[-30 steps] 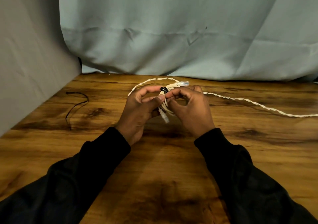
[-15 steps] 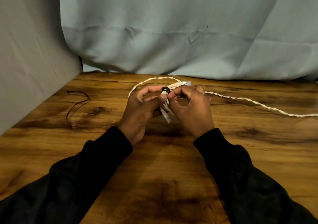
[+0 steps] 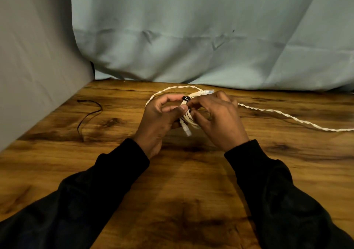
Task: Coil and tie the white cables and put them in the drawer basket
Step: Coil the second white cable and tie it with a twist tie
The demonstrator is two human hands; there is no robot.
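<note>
Both hands meet over the wooden counter (image 3: 191, 201), mid-frame, working one coiled white cable (image 3: 188, 119). Left hand (image 3: 159, 118) has its fingers curled, thumb and forefinger pinching the coil at the black tie (image 3: 185, 99) wrapped round the strands. Right hand (image 3: 218, 118) also curled, its fingertips pinching the same bundle just beside the tie, from the other side. So both grips are closed on the cable, neither spread. Coil is held between the hands, slightly above or on the counter, cannot tell which. One clear plug (image 3: 187, 132) sticks down below the left thumb; another plug end (image 3: 208, 91) pokes out above the right hand. A second, twisted white cable (image 3: 287, 115) lies loose on the counter, looping behind the hands and running off to the right edge. Thin black wire (image 3: 90, 112) lies on the counter far left, well apart. Grey-blue cloth (image 3: 191, 38) hangs behind. Black sleeves (image 3: 107, 181) on both arms.
</note>
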